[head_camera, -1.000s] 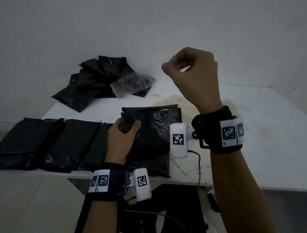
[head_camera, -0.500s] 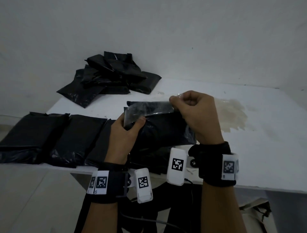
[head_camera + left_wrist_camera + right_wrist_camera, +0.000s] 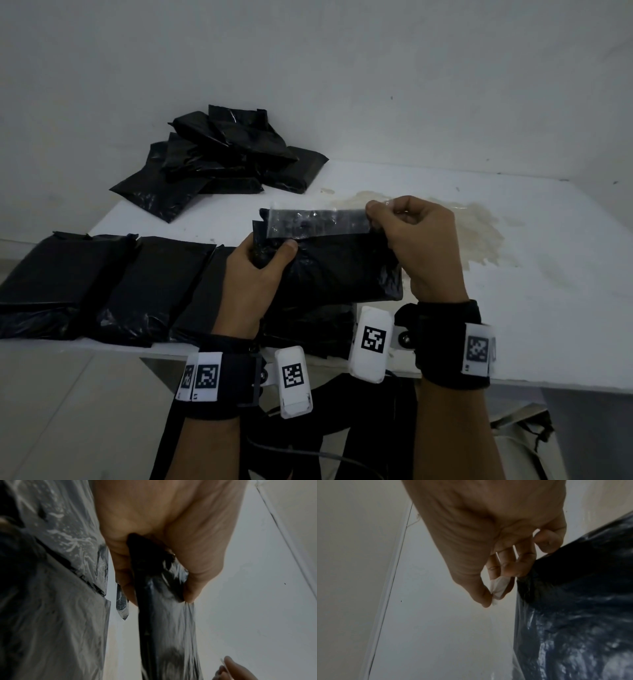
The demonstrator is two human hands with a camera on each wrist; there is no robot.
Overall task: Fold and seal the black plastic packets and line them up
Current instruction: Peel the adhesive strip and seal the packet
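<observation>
We hold one black packet above the near edge of the white table, and we take that packet as our landmark. Our left hand grips its left end, thumb on top and fingers curled beneath. Our right hand pinches the right end of a clear strip between thumb and forefinger; the strip lies stretched along the packet's far edge.

By our reckoning the task is partway through. Left of the packet a row of sealed-looking packets lies side by side along the table's near edge, and another seems to sit directly under the packet. Beyond the packet and to its left, a loose heap of packets still waits. For the one in hand, the seal looks unfinished.

Several things escape us. Whether the strip is tape going on or a liner coming off, we cannot tell. The left wrist view shows only crumpled plastic in the grip, and the right wrist view only a whitish scrap in the pinch. The row's left end is cut off, so its count is uncertain.
</observation>
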